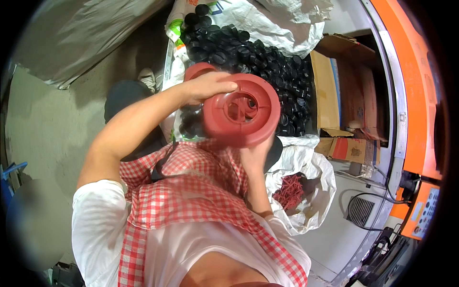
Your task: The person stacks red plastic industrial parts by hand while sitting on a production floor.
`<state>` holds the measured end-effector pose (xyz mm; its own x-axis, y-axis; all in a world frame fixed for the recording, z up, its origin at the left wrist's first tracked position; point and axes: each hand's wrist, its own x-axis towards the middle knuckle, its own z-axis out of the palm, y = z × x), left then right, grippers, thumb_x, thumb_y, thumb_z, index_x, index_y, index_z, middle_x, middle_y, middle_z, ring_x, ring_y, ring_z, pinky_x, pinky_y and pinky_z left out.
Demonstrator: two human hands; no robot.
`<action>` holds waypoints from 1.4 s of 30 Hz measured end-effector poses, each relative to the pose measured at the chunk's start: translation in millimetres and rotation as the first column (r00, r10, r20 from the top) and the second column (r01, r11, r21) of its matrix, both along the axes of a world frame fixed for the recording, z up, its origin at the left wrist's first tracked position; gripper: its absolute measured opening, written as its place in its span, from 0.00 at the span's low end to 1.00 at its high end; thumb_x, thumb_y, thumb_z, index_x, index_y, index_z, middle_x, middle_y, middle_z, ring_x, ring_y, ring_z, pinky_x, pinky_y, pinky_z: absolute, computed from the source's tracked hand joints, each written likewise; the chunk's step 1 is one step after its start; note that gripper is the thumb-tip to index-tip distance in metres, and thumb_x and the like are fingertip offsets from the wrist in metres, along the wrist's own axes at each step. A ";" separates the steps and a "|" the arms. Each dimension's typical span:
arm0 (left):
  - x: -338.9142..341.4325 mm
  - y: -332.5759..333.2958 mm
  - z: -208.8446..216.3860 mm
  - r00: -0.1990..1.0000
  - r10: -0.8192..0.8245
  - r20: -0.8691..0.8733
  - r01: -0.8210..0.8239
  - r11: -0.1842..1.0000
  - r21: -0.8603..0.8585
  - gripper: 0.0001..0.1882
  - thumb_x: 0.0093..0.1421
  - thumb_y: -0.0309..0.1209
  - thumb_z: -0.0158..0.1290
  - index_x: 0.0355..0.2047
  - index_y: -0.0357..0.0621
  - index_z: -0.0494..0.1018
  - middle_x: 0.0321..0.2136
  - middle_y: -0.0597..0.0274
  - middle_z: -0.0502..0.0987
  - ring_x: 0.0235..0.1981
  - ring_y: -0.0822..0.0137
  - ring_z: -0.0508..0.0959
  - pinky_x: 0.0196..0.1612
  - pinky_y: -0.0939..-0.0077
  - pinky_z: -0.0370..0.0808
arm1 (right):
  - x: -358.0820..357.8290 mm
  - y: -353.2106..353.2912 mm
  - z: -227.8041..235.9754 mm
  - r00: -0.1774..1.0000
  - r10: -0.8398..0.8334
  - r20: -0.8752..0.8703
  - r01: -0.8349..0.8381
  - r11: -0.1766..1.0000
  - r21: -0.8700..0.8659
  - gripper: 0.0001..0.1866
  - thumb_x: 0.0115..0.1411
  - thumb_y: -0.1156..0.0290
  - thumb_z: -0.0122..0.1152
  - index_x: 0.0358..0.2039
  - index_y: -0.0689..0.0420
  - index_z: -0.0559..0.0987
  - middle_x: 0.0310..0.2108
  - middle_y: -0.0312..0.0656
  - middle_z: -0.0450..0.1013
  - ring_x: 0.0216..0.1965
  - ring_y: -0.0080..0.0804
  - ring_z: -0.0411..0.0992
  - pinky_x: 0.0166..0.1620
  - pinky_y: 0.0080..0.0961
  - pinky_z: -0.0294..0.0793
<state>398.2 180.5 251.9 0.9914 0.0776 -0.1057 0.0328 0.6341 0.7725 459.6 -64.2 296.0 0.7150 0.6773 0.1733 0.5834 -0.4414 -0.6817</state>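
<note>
A round red plastic part with a thick rim and a central hole is held up in front of me, over the black caps. My left hand grips its upper left side, the thumb lying on the face near the hole. From below, my right hand holds the lower edge; the part hides most of its fingers. Another curved red piece shows behind my left hand; I cannot tell if it belongs to the same part. Inside the hole, red inner shapes are visible.
Many black round caps lie heaped beyond my hands, beside white sacks. At right stand cardboard boxes and an orange-and-grey machine. A white bag near my right arm contains thin red scraps.
</note>
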 end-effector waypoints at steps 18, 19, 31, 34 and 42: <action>-34.1 -69.1 12.3 0.951 0.081 -0.299 -0.179 0.931 -0.317 0.22 0.64 0.37 0.43 0.55 0.38 0.62 0.48 0.49 0.73 0.46 0.57 0.77 0.40 0.57 0.81 | -0.5 7.9 -15.9 0.889 0.152 0.432 -0.268 0.937 0.222 0.18 0.50 0.77 0.60 0.44 0.64 0.74 0.46 0.49 0.70 0.49 0.45 0.68 0.52 0.37 0.63; -41.9 -79.2 10.9 0.959 0.054 -0.279 -0.173 0.890 -0.421 0.24 0.64 0.38 0.41 0.57 0.38 0.60 0.50 0.47 0.71 0.48 0.54 0.76 0.41 0.54 0.80 | -2.8 9.4 -20.5 0.891 0.133 0.435 -0.263 0.931 0.254 0.18 0.50 0.77 0.60 0.43 0.65 0.74 0.46 0.49 0.70 0.48 0.45 0.68 0.51 0.37 0.64; -78.6 -119.7 3.5 0.962 0.038 -0.270 -0.173 0.851 -0.497 0.26 0.61 0.33 0.46 0.58 0.37 0.59 0.52 0.48 0.70 0.50 0.53 0.74 0.50 0.53 0.74 | -2.7 -1.5 41.6 0.764 0.345 0.545 -0.435 0.900 0.040 0.06 0.47 0.75 0.62 0.29 0.59 0.78 0.28 0.40 0.75 0.30 0.35 0.74 0.33 0.32 0.70; -73.5 -86.9 1.0 0.988 0.142 -0.057 -0.148 0.981 -0.125 0.29 0.54 0.22 0.55 0.57 0.42 0.61 0.50 0.53 0.71 0.50 0.63 0.74 0.51 0.62 0.74 | 7.2 -40.6 36.7 0.816 0.513 -0.266 -0.533 0.846 -0.003 0.05 0.53 0.72 0.61 0.30 0.59 0.79 0.29 0.39 0.75 0.30 0.28 0.73 0.33 0.27 0.70; -48.5 -26.4 28.9 0.971 0.217 0.100 -0.236 0.800 0.552 0.29 0.51 0.24 0.55 0.55 0.38 0.63 0.49 0.61 0.71 0.49 0.71 0.72 0.52 0.75 0.69 | 83.6 -205.0 64.2 0.808 -0.234 -0.540 -0.226 0.723 -0.653 0.15 0.59 0.65 0.57 0.38 0.65 0.79 0.36 0.44 0.76 0.38 0.33 0.73 0.43 0.26 0.70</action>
